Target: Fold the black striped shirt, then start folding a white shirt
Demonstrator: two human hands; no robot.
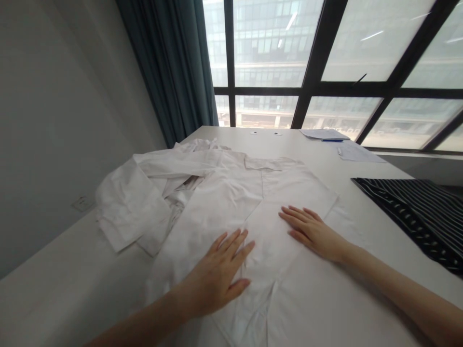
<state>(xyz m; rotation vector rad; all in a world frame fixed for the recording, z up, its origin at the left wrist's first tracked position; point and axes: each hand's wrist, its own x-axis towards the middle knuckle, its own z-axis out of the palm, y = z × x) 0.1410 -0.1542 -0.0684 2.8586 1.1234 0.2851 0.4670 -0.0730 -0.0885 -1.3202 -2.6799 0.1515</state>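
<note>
A white long garment (238,193), like a robe or coat, lies spread on the white table with its collar end away from me. Its left sleeve (123,207) stretches out to the left and hangs in loose folds. My left hand (222,267) rests flat on the lower middle of the garment, fingers apart. Farther right, my right hand (311,231) lies flat on the cloth, fingers stretched out. Creases run through the fabric below and between the hands. On the right, the other sleeve cannot be made out. Neither hand grips anything.
Crumpled white cloth (198,144) lies behind the sleeve. At the right edge is a black striped cloth (415,207). Papers (358,152) and a blue pen (332,140) lie at the far right of the table (285,144). A teal curtain (177,62) hangs beside the windows.
</note>
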